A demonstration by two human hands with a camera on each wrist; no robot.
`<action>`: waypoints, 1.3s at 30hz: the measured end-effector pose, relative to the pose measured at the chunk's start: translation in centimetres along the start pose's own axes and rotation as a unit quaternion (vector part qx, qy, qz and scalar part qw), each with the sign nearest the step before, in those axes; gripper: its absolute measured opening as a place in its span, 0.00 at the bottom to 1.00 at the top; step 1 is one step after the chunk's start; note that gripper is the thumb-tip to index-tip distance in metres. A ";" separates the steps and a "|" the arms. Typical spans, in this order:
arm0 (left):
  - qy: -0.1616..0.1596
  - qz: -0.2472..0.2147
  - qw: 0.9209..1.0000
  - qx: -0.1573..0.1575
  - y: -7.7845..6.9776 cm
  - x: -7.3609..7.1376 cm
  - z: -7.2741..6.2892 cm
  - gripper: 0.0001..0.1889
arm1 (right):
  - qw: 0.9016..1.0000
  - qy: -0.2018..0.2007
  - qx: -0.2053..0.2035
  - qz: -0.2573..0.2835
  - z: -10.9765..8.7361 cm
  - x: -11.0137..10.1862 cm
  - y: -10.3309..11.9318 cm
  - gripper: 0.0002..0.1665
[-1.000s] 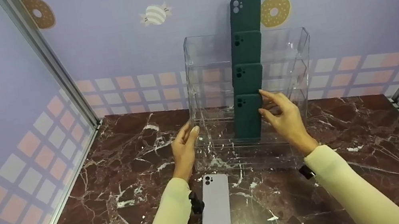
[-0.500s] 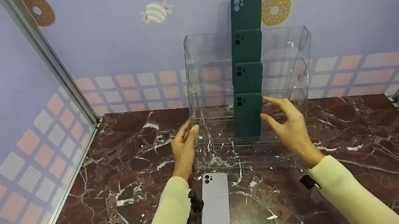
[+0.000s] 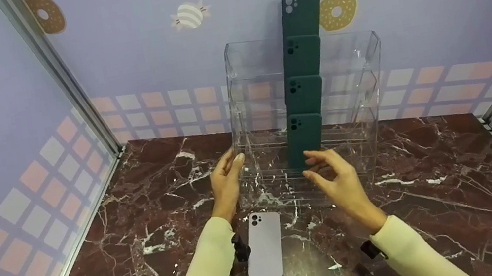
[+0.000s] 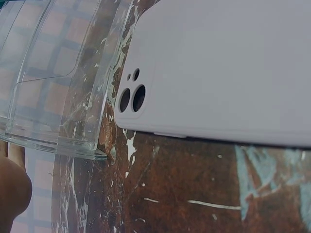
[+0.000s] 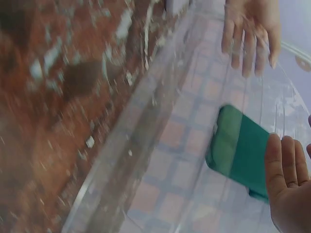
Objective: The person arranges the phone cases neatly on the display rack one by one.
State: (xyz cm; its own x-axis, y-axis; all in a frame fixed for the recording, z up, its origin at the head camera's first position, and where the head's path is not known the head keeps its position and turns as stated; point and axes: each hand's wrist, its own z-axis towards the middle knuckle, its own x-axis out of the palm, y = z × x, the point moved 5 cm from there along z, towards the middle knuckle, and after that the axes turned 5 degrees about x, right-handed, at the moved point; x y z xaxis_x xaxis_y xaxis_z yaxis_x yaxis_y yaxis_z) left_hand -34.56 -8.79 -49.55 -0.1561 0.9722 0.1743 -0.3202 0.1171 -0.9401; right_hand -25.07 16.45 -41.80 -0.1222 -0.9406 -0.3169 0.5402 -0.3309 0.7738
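A tiered clear acrylic display rack [image 3: 258, 93] stands on the marble surface, holding a column of several dark green phone cases [image 3: 307, 132], one above another. My left hand [image 3: 226, 181] rests against the rack's left side, its fingers straight along the panel; they show through the plastic in the right wrist view. My right hand [image 3: 338, 182] is in front of the lowest green case, thumb and fingers apart with nothing between them. In the right wrist view its fingers [image 5: 289, 167] overlap that case. A pale lilac phone case [image 3: 265, 249] lies flat near my left wrist, camera cutouts facing up.
The dark red marble tabletop [image 3: 173, 270] has white veins. A patterned back wall [image 3: 136, 51] rises close behind the rack, and the top green case leans toward it. Side walls with metal corner posts [image 3: 66, 78] bound the left and right.
My right hand has let go of the lowest green case's right edge and moved down and left across its front. My left hand and the lilac case have stayed put.
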 end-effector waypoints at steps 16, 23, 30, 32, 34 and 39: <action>0.007 -0.007 1.000 -0.001 -0.3 0.1 -0.1 0.25 | 0.993 0.102 0.049 -0.009 -3.5 4.2 -4.3 0.22; 0.006 -0.011 1.000 -0.001 -0.2 0.0 -0.2 0.24 | 0.983 0.172 0.059 -0.036 -4.7 6.5 -4.9 0.23; 0.005 -0.007 1.000 0.004 0.0 -0.1 -0.1 0.24 | 0.967 0.234 0.087 -0.055 -5.1 8.1 -5.7 0.27; 0.005 -0.011 1.000 0.004 0.1 -0.1 -0.1 0.24 | 0.963 0.246 0.091 -0.061 -5.1 8.4 -5.7 0.27; 0.005 -0.005 1.000 0.001 0.1 -0.1 -0.1 0.24 | 0.959 0.256 0.099 -0.069 -5.1 8.7 -5.9 0.28; 0.008 0.002 1.000 -0.010 0.0 -0.1 -0.1 0.25 | 0.949 0.277 0.130 -0.081 -5.0 9.3 -6.3 0.33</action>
State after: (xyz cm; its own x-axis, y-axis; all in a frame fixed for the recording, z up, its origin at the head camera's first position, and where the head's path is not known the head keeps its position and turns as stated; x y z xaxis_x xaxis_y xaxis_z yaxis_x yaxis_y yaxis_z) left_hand -34.41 -8.87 -49.57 -0.1425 0.9759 0.1650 -0.3014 0.1160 -0.9464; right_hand -25.45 10.13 -52.34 0.3082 -0.7153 -0.6272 0.3188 -0.5435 0.7765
